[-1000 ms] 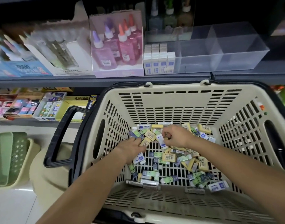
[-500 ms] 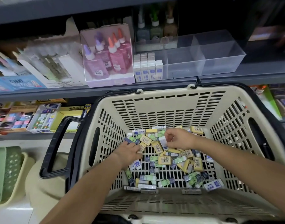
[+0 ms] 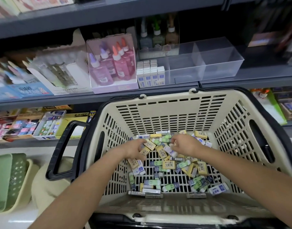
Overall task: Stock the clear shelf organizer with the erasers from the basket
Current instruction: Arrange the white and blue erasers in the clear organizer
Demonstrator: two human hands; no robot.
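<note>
Both hands were down in the cream basket point(image 3: 158, 111), at the far end of the loose erasers point(image 3: 169, 165). Left hand point(image 3: 135, 150) curled round yellow erasers point(image 3: 148, 145). Right hand point(image 3: 183, 144) pinched a white eraser point(image 3: 168, 149). Clear shelf organizer point(image 3: 208, 66) sat on the shelf beyond the basket; its leftmost compartment held upright boxed erasers point(image 3: 150, 75).
</note>
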